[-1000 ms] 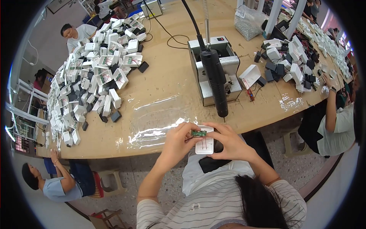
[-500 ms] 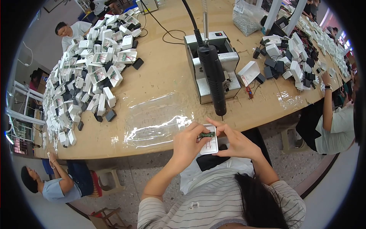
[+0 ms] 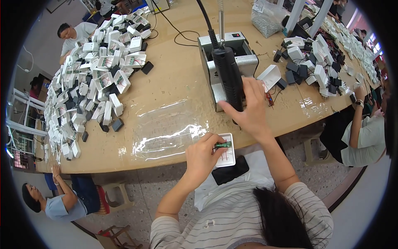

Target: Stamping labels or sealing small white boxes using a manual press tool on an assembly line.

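My left hand (image 3: 201,154) grips a shallow white plastic case (image 3: 228,160) at the table's front edge. Its fingertips press on a small green circuit board (image 3: 224,145) inside; thin red wires show below the board. A black electric screwdriver (image 3: 227,72) hangs upright from a coiled spring, its tip pointing down. Around its lower body, my right hand (image 3: 253,108) is spread, thumb to the left and fingers to the right, not closed on it. Directly behind stands a metal screw feeder box (image 3: 248,62).
White cases and black blocks form a large heap (image 3: 101,72) at left and a smaller one (image 3: 319,68) at right. A clear bag of small parts (image 3: 268,20) sits behind. A black flat item (image 3: 230,171) lies on my lap. Other people sit around the table.
My right hand has let go of the white case and moved up to the screwdriver. My left hand still holds the case and board, nearly in the same place.
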A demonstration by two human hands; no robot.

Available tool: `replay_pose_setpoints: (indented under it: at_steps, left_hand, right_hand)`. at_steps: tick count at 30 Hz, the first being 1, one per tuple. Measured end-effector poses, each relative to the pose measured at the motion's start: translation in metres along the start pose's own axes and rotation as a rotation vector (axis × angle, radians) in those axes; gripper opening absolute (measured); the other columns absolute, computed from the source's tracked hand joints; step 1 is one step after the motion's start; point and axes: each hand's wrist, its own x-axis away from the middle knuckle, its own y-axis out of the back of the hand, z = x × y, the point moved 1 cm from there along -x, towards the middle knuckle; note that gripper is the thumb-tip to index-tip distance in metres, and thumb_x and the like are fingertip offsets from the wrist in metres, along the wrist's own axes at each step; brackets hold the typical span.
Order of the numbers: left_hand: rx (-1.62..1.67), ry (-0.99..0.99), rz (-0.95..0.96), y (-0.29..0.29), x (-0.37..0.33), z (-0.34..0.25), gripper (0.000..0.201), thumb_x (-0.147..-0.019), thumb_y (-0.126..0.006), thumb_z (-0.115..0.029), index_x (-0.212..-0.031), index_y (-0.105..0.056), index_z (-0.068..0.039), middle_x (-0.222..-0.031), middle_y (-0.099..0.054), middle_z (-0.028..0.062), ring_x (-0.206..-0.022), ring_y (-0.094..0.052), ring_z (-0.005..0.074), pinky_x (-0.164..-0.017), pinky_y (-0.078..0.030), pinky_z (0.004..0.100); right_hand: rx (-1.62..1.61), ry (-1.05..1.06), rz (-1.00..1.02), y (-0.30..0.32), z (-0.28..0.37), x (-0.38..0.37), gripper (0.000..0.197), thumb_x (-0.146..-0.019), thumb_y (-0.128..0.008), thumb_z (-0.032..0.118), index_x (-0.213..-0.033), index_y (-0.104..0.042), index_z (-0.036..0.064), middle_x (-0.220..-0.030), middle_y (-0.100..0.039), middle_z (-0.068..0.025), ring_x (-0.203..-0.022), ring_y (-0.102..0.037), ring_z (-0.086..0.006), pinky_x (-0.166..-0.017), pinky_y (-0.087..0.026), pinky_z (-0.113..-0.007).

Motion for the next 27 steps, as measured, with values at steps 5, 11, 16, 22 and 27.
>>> replay_pose_setpoints:
  at_steps: [5, 11, 16, 22, 27]
  left_hand:
    - [0.019, -0.018, -0.011, -0.001, 0.001, 0.000, 0.021, -0.077, -0.083, -0.018, -0.093, -0.072, -0.010, -0.086, -0.068, 0.0062, -0.064, -0.064, 0.0236, -0.059, -0.050, 0.0360]
    - [0.036, -0.015, 0.003, 0.000, 0.003, 0.002, 0.020, -0.079, -0.081, -0.018, -0.094, -0.072, -0.009, -0.088, -0.068, 0.0056, -0.061, -0.063, 0.0220, -0.059, -0.050, 0.0353]
    - [0.036, -0.034, -0.023, -0.001, 0.004, 0.003, 0.020, -0.079, -0.081, -0.018, -0.095, -0.071, -0.009, -0.088, -0.067, 0.0049, -0.060, -0.062, 0.0201, -0.057, -0.049, 0.0339]
    - [0.047, -0.027, -0.039, -0.005, 0.004, 0.003, 0.020, -0.079, -0.081, -0.016, -0.095, -0.071, -0.010, -0.088, -0.066, 0.0051, -0.060, -0.062, 0.0201, -0.057, -0.049, 0.0337]
    - [0.051, -0.014, -0.048, -0.005, 0.005, 0.003, 0.021, -0.079, -0.082, -0.017, -0.095, -0.071, -0.010, -0.088, -0.066, 0.0054, -0.060, -0.062, 0.0205, -0.057, -0.049, 0.0340]
  right_hand:
    - [0.097, 0.038, -0.061, -0.009, -0.006, 0.011, 0.042, -0.082, -0.074, 0.021, -0.112, -0.054, -0.0015, -0.108, -0.057, -0.0130, -0.101, -0.053, -0.0264, -0.092, -0.044, -0.040]
    - [-0.979, -0.095, -0.315, 0.017, 0.006, -0.009, 0.072, -0.099, -0.064, 0.039, -0.147, -0.027, 0.0011, -0.092, -0.053, -0.0096, -0.062, -0.061, -0.0202, -0.061, -0.058, -0.039]
    - [-1.071, -0.087, -0.341, 0.036, -0.004, -0.058, 0.085, -0.096, -0.045, 0.070, -0.149, -0.029, 0.0055, -0.080, -0.052, -0.0083, -0.052, -0.053, -0.0183, -0.048, -0.050, -0.035]
    - [-1.184, -0.201, -0.263, 0.019, -0.008, -0.068, 0.092, -0.090, -0.020, 0.087, -0.126, -0.044, 0.0052, -0.069, -0.052, -0.0082, -0.052, -0.050, -0.0185, -0.049, -0.044, -0.031]
    - [-1.159, -0.218, -0.211, 0.011, -0.001, -0.067, 0.094, -0.091, -0.019, 0.086, -0.128, -0.043, 0.0025, -0.069, -0.051, -0.0090, -0.054, -0.050, -0.0185, -0.051, -0.045, -0.031]
